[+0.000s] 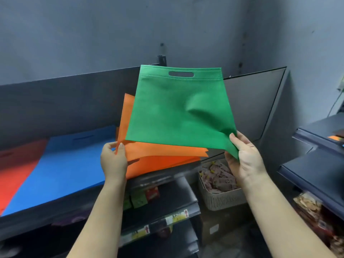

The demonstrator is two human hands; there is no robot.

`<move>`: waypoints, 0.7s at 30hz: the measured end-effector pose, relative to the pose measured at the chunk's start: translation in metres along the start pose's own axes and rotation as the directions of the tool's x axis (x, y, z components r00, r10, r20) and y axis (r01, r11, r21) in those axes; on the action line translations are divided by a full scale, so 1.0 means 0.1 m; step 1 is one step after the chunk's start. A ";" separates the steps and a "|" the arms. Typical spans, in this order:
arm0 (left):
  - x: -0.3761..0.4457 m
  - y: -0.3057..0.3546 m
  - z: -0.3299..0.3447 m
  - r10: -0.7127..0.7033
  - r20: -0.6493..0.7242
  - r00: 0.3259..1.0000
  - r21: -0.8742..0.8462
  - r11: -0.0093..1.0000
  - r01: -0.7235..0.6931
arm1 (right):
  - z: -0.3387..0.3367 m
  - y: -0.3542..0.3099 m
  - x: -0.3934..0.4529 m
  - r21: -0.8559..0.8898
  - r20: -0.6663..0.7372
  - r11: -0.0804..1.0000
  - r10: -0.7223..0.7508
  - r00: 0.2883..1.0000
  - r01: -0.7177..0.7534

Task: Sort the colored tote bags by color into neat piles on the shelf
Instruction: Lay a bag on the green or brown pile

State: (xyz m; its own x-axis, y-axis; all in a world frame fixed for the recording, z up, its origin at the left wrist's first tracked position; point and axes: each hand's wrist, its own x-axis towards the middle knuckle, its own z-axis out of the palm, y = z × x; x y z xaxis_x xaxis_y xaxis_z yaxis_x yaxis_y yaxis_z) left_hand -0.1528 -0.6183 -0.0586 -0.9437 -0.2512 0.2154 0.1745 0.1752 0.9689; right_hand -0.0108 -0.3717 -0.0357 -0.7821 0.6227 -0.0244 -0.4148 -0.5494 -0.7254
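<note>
Right hand (245, 155) pinches the near right corner of a green tote bag (178, 110), thumb on top, fingers curled under. The bag is held up off the shelf, cut-out handle at the far edge, fabric puckered toward the pinch, likely so it can be drawn clear of the rest.

Left hand (113, 159) grips the left edge of the orange tote bags (158, 155), several layers fanned just beneath the green one and resting on the shelf (163, 175); probably steadying them while the green bag is separated.

Left along the shelf: a blue pile (61, 162) lying flat, then a red pile (16, 166) at the far left, the two edge to edge. Colours there already look sorted.

Green bag: flat, thin non-woven cloth, stitched hem below the slot handle, otherwise smooth. No green pile in view, so it seems to need its own spot.

Below right, a pale slatted basket (221, 198) of packets.
</note>
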 end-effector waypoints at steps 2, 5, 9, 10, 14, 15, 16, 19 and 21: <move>0.10 -0.04 -0.14 -0.030 0.012 0.999 0.106 0.994 0.029 | 0.17 0.17 -0.05 0.012 0.013 1.000 0.012 1.000 -0.012; 0.15 -0.03 -0.37 -0.094 0.100 0.991 0.086 0.993 0.085 | 0.39 0.38 -0.14 0.033 0.044 0.999 0.029 0.999 -0.031; 0.06 0.14 -0.94 0.005 0.079 0.997 -0.022 1.000 -0.004 | 0.70 0.65 -0.24 0.012 0.130 0.999 0.050 0.990 -0.052; 0.00 0.21 -1.08 0.010 0.091 0.996 -0.121 0.993 0.001 | 0.76 0.71 -0.26 0.014 0.155 0.998 0.053 0.986 -0.055; -0.19 0.41 -1.75 0.068 0.098 0.993 -0.285 0.958 -0.038 | 1.21 1.11 -0.35 -0.042 0.294 0.991 0.132 0.946 -0.126; -0.22 0.43 -1.90 0.060 0.077 0.995 -0.294 0.955 -0.035 | 1.33 1.23 -0.39 -0.053 0.331 0.988 0.154 0.931 -0.144; -0.26 0.44 -2.07 0.043 0.040 0.998 -0.301 0.953 -0.029 | 1.46 1.35 -0.44 -0.060 0.368 0.984 0.178 0.913 -0.168; -0.42 0.42 -2.61 -0.033 -0.106 0.994 -0.265 0.964 0.004 | 1.78 1.72 -0.66 -0.086 0.462 0.965 0.260 0.848 -0.249; -0.54 0.34 -2.94 -0.030 -0.196 0.980 -0.227 0.974 -0.015 | 1.98 1.95 -0.86 -0.108 0.522 0.951 0.302 0.798 -0.289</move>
State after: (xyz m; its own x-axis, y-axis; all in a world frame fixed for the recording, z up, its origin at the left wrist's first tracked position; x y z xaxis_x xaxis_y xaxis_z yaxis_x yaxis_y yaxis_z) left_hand -0.0134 -0.8786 -0.0019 -0.8753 -0.4378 0.2054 0.2481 -0.0422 0.9678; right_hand -0.1163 -0.6431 -0.0388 -0.9919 0.0406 0.1206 -0.1183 -0.6422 -0.7574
